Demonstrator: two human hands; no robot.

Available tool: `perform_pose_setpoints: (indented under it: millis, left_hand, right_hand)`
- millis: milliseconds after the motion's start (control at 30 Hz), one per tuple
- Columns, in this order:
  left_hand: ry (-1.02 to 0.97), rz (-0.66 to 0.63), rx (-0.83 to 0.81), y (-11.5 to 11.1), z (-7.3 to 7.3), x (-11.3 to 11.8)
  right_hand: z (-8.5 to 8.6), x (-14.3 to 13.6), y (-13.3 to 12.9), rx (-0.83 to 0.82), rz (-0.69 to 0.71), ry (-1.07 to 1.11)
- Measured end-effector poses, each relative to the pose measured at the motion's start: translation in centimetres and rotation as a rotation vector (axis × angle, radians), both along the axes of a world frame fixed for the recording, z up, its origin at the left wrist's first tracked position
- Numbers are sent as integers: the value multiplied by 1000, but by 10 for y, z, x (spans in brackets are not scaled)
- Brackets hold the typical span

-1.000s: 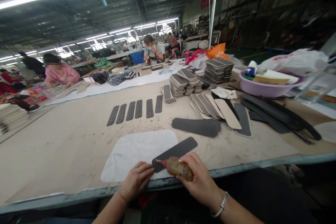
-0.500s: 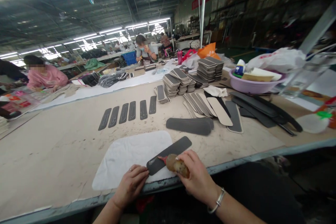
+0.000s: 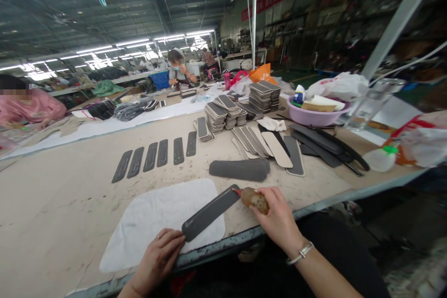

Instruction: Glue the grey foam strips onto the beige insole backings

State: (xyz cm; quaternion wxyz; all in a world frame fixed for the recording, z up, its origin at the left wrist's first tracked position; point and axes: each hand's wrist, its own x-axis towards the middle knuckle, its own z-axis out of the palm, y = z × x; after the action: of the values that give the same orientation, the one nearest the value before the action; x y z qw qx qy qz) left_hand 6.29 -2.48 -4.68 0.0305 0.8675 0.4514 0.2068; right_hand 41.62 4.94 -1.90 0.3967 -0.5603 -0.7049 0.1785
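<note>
A long dark grey strip with rounded ends [image 3: 211,214] lies slantwise over a white cloth-like sheet [image 3: 139,223] near the table's front edge. My left hand [image 3: 162,253] holds the strip's near-left end with its fingertips. My right hand [image 3: 279,214] is closed round a yellowish-brown glue bottle [image 3: 257,201]. The bottle is tilted, its red nozzle [image 3: 237,191] at the strip's far-right end. A shiny wet line runs along the strip's upper edge. Beyond the sheet, several shorter dark strips [image 3: 150,157] with glossy glue lines lie in a row.
A flat pile of dark strips [image 3: 239,170] lies just beyond the bottle. Behind are fanned beige pieces [image 3: 252,142], stacked edged pieces [image 3: 215,117] and a purple basin [image 3: 314,115]. A clear bottle with a green cap [image 3: 380,159] lies right. Co-workers sit across the tables.
My right hand has moved the bottle's nozzle from the strip's near-left part to its far-right end. A glossy line now follows the upper edge. The view has shifted to the right.
</note>
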Motion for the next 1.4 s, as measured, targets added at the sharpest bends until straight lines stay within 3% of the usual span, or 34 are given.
perform_pose_setpoints:
  millis: [200,400,533,733,1067,1233,1400]
  left_hand:
    - [-11,6,4,-1,-2,0]
    - [-13,29,-27,-3,-3,1]
    - [-13,30,-33,-3,-3,0]
    - [-33,15,-47,-2,-3,0]
    - [-35,17,-11,-2,-4,-1]
    - [-32,28,-27,-3,-4,0]
    - [-25,32,-39,-3,-1,2]
  right_hand:
    - [2,-8,-5,39,42,67]
    - [11,-45,-29,-53,323,226]
    - [13,-64,-43,-146,441,227]
    - [12,-59,-42,-151,401,170]
    - [-2,4,-9,39,42,-1]
    - [4,-15,-18,61,164,125]
    - [15,-56,-35,-88,390,244]
